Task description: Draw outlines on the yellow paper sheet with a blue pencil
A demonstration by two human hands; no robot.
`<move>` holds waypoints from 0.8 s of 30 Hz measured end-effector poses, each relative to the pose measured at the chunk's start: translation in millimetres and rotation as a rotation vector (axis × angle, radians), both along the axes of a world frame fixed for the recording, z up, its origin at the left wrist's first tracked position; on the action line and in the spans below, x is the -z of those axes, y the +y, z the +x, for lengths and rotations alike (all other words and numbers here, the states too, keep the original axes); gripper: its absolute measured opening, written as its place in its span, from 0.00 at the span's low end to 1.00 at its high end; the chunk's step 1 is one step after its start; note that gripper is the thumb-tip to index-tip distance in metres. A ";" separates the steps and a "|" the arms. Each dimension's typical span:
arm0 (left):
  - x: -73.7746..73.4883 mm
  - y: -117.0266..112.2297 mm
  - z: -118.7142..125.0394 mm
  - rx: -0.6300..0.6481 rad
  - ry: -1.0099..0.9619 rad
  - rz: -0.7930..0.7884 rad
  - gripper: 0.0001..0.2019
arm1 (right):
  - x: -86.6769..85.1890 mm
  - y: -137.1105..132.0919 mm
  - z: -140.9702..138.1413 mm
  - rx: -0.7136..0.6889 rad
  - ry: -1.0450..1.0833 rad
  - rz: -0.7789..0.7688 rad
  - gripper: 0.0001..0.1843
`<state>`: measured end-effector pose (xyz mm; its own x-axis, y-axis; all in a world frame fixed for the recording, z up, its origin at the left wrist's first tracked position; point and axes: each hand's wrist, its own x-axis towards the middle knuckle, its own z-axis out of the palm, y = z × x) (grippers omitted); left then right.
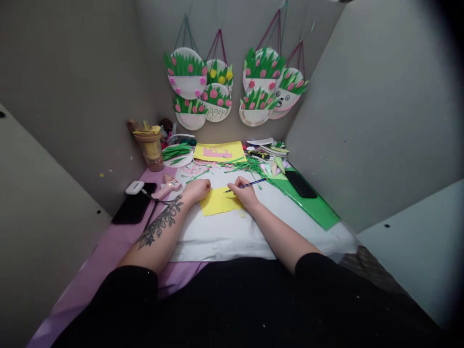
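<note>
A sheet of yellow paper (pixel 217 204) with a ragged lower edge lies on the white covering in front of me. My right hand (pixel 244 191) is closed around a dark blue pencil (pixel 258 182), its tip just over the paper's upper part. Curled at the paper's upper left corner is my left hand (pixel 197 190); whatever its fingers may hold is hidden. A small yellow scrap (pixel 242 215) lies by the paper's lower right edge.
Green paper strips (pixel 246 165) and pink scraps are strewn behind the hands, before a yellow sheet (pixel 237 151). A hot glue gun (pixel 167 187) and black tablet (pixel 131 210) lie left, a phone (pixel 300 184) on a green folder (pixel 328 216) right. Paper-plate flower baskets (pixel 187 87) hang behind.
</note>
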<state>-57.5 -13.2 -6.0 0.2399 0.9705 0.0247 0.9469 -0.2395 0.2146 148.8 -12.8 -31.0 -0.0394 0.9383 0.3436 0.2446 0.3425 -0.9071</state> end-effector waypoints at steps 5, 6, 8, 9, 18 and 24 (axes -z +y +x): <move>-2.6 -3.4 2.6 0.030 -0.043 0.087 0.10 | -0.2 -2.4 -3.0 -0.044 -0.014 -0.038 0.17; -2.0 -3.5 4.0 0.046 -0.072 0.105 0.09 | 2.4 -1.2 -3.1 -0.034 0.003 -0.058 0.17; 0.3 -3.5 7.0 0.089 -0.137 0.101 0.09 | 7.5 1.4 -2.7 -0.003 0.035 -0.090 0.17; 1.6 -3.4 8.5 0.113 -0.164 0.082 0.09 | 9.2 2.2 -2.3 0.012 0.039 -0.091 0.17; 7.9 -1.6 11.4 0.167 -0.201 -0.043 0.10 | -9.3 -2.2 -3.7 -0.039 -0.094 0.075 0.16; 9.9 2.0 10.8 0.172 -0.190 -0.059 0.11 | 4.1 10.7 -2.8 -0.061 0.000 -0.094 0.16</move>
